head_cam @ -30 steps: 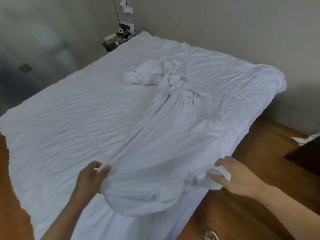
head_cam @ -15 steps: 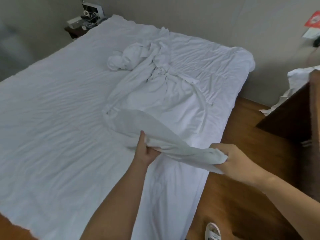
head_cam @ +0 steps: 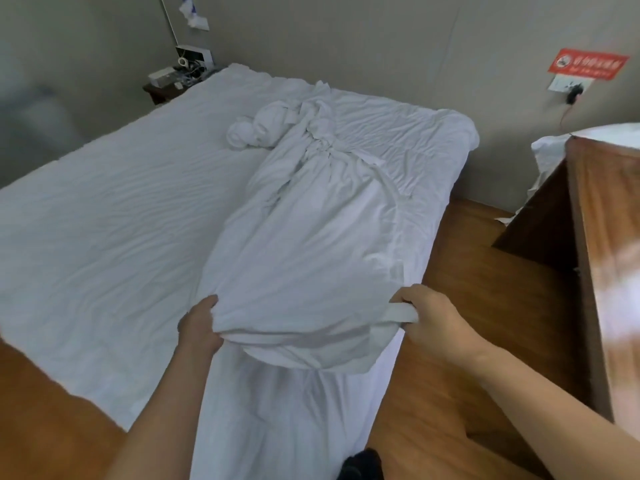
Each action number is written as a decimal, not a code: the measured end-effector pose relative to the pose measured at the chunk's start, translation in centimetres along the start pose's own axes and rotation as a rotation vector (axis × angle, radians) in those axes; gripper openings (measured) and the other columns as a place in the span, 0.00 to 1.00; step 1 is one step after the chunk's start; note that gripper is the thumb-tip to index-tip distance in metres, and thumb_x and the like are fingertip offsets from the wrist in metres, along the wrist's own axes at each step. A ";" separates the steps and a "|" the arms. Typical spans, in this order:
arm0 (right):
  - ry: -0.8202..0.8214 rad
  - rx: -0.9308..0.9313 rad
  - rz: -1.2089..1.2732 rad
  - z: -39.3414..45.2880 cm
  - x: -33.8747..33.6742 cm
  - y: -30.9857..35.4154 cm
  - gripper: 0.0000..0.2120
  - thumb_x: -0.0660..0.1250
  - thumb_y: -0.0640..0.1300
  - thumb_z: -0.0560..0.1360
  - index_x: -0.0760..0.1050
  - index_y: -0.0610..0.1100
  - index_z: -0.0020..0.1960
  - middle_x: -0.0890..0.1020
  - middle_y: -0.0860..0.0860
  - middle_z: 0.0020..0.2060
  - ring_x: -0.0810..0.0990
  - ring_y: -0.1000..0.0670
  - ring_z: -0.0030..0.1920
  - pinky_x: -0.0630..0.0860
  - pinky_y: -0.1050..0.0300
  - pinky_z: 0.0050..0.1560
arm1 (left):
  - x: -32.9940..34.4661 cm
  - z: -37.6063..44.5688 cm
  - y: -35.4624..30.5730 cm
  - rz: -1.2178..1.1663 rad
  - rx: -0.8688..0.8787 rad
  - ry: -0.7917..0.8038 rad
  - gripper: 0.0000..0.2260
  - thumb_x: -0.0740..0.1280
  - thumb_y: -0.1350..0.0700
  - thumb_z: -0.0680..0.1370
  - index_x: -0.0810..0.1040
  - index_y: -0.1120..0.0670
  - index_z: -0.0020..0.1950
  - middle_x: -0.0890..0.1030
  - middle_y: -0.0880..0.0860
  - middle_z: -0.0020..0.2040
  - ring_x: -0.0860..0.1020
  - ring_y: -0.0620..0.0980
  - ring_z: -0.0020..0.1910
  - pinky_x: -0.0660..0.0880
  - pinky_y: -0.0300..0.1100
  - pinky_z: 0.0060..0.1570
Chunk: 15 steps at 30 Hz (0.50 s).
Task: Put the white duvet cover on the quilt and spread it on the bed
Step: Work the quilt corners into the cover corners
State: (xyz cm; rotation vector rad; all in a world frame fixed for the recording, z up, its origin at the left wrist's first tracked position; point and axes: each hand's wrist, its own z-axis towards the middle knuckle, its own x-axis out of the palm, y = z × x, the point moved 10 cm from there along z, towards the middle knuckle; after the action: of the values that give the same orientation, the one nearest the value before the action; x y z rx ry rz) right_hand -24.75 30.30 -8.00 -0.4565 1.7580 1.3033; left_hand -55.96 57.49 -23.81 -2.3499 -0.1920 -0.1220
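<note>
The white quilt point(head_cam: 104, 237) lies flat and wrinkled over the whole bed. On top of it, right of centre, the white duvet cover point(head_cam: 304, 244) stretches from a twisted, knotted bunch near the far end down to the near edge. My left hand point(head_cam: 199, 323) grips the cover's near edge on the left. My right hand point(head_cam: 429, 313) grips the same edge on the right, near the bed's right side. The cloth between my hands billows up and its hem folds under.
A wooden cabinet point(head_cam: 602, 271) with white cloth on top stands at the right. A brown wooden floor point(head_cam: 467, 271) runs between it and the bed. A nightstand point(head_cam: 173, 81) with devices sits at the far left corner. A red sign point(head_cam: 587, 68) hangs on the wall.
My hands had drawn close with the cover's edge pulled narrow; now they are spread apart again and the cover puffs up between them. The view has swung back left.
</note>
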 end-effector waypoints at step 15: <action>0.227 0.113 0.147 -19.9 15.3 1.9 0.30 0.60 0.34 0.80 0.72 0.62 0.73 0.78 0.59 0.67 0.81 0.56 0.62 0.77 0.66 0.61 | -9.1 -6.9 -3.2 0.343 0.186 0.056 0.26 0.75 0.40 0.74 0.73 0.57 0.59 0.77 0.52 0.47 0.80 0.55 0.49 0.79 0.47 0.55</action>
State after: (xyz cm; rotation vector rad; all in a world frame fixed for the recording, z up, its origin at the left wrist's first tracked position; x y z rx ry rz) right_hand -43.00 16.08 -17.98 -0.4309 2.0770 1.2849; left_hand -65.70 53.87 -18.06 -2.1550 0.2185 -0.0017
